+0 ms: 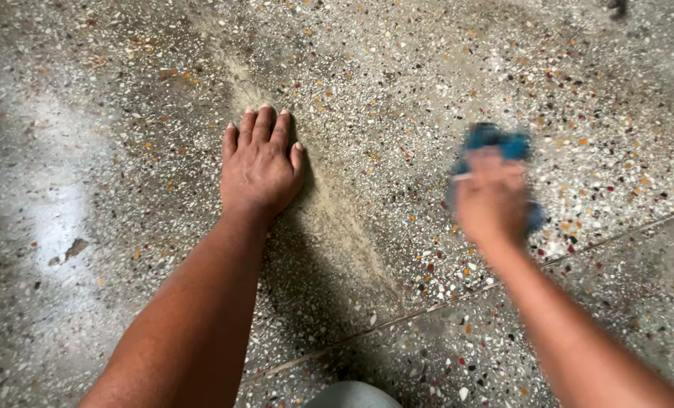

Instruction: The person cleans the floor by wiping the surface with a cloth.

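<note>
Your right hand (492, 198) is clamped on a blue cloth (495, 142), fingers bunched over it, and the whole hand is blurred against the speckled terrazzo floor (579, 91). The cloth sits under and ahead of that hand, right of the pale dusty streak (337, 204) that runs diagonally down the middle. Your left hand (260, 166) lies flat on the floor, fingers together and holding nothing, its thumb side just beside that streak.

With your weight leaning on the flat palm, a slick or dusty patch could let it slide from under you. The cloth looks loosely wadded, so a fast pass could shed a corner and leave you scrubbing with bare knuckles. The thin joint line (427, 306) near your right forearm could snag the cloth's edge. A small dark scrap (72, 248) lies far left, near a glare patch.
</note>
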